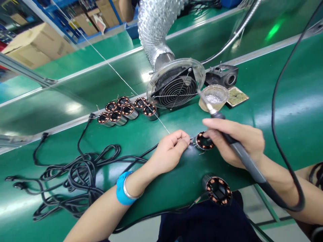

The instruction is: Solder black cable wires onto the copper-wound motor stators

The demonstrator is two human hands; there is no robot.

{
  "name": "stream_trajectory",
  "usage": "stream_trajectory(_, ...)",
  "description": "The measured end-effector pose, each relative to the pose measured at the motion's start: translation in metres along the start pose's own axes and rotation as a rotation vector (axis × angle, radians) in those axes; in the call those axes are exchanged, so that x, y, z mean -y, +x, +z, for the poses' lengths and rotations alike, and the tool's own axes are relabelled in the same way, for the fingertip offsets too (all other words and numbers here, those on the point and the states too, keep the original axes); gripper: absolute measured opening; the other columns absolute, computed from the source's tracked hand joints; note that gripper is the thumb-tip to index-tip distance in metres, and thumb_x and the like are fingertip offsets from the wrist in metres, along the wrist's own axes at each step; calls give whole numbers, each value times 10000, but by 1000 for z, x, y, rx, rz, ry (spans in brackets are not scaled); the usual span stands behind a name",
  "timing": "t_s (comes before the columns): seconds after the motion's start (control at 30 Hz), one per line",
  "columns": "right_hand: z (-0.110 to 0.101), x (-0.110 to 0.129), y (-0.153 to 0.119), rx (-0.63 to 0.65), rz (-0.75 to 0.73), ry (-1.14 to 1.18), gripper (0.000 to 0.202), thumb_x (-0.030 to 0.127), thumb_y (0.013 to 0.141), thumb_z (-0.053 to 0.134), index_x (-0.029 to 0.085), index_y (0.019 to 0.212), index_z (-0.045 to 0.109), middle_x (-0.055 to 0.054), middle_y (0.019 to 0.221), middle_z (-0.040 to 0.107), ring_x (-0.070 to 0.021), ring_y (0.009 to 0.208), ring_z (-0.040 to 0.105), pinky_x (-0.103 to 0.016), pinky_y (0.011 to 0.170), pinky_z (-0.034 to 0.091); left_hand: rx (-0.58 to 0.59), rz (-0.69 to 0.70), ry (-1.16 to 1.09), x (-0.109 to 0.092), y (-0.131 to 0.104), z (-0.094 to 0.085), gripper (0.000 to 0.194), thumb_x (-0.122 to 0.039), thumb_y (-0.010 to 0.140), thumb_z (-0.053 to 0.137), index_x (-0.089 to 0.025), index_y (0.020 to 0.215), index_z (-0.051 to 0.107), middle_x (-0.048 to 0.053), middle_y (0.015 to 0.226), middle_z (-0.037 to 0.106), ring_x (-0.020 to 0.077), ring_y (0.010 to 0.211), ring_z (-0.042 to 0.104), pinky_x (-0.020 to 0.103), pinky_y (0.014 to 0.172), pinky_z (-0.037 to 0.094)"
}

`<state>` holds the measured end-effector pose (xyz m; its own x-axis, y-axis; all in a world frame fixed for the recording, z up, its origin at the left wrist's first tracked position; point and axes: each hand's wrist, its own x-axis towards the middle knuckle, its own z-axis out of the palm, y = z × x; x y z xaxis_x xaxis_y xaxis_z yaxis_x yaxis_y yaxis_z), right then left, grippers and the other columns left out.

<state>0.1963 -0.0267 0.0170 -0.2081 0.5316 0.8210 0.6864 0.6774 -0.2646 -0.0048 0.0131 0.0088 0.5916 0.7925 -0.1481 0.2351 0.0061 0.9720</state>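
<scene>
Soldering step judged in hand. Motor stator (pixel 204 141) set on green worktop (pixel 161 198), between hands. Left hand (pixel 169 153) fingers pinched on solder wire (pixel 161 121). Soldering iron (pixel 237 148) gripped by right hand (pixel 234 141), tip raised. Next: tip to be lowered onto lead joint.

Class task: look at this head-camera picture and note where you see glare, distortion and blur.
Head view: white glare streaks on the glossy green bench top; a green reflection at upper right; wide-angle distortion tilts and bends the bench edges; the left hand and the round copper-wound stator are sharp, the brown cardboard boxes softer.
</scene>
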Motion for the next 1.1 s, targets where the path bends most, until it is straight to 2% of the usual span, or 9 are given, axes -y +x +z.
stream_trajectory(0.07,4,1,7,78,-70,-24,324,78,787,692,157,1098,651,57,988,675,51,843,624,-75,794,520,47,21,-11,3,-1,-1,427,-518,955,474,-102,857,479,-21,713,363,14,640,302,145,605,287)
stream_trajectory(0.17,9,2,13,113,-146,27,276,78,792,683,164,1052,648,62,936,668,43,807,599,-98,779,515,85,50,31,4,-2,-3,489,-586,971,449,-103,924,509,-11,761,405,24,676,328,161,627,307)
stream_trajectory(0.3,8,2,9,92,-116,16,266,61,798,663,155,1042,618,61,914,649,56,796,573,-87,770,489,75,101,230,-3,-6,-8,420,-528,1013,417,-124,981,529,-7,830,508,31,762,439,174,717,366)
stream_trajectory(0.4,5,2,5,131,-109,24,281,78,799,672,148,1063,609,52,945,651,65,837,585,-68,805,492,59,67,252,-6,-7,-9,405,-505,1015,409,-120,934,507,-10,813,529,25,751,460,167,717,377)
stream_trajectory(0.53,5,1,3,173,-128,61,304,80,818,645,142,1111,596,51,972,648,67,881,581,-56,853,497,132,-36,-5,-4,-2,-6,440,-549,954,466,-115,879,463,-28,690,406,9,592,335,144,545,293)
stream_trajectory(0.67,9,1,2,165,-113,37,295,66,832,617,148,1113,584,51,971,630,70,878,556,-54,851,482,273,-267,-384,-4,2,-2,461,-567,835,607,-160,879,394,-96,572,208,-4,449,130,138,407,110)
stream_trajectory(0.8,9,-1,-1,134,-92,28,320,67,804,655,149,1103,577,48,943,623,70,846,548,-49,828,473,185,-288,-488,-6,1,3,435,-503,786,665,-158,871,414,-109,534,214,-16,413,117,117,382,95)
stream_trajectory(0.97,7,-2,-1,187,-39,39,378,99,773,692,142,1126,563,52,941,631,84,784,550,-29,774,469,102,-266,-468,-7,0,7,474,-519,738,684,-153,831,397,-107,529,251,-23,398,160,113,385,124)
stream_trajectory(1.1,13,1,-4,87,19,-45,331,66,778,667,144,1080,558,63,864,625,81,743,550,-30,752,463,0,-255,-424,-8,-2,11,445,-511,747,642,-154,811,384,-104,532,264,-23,405,169,128,401,138)
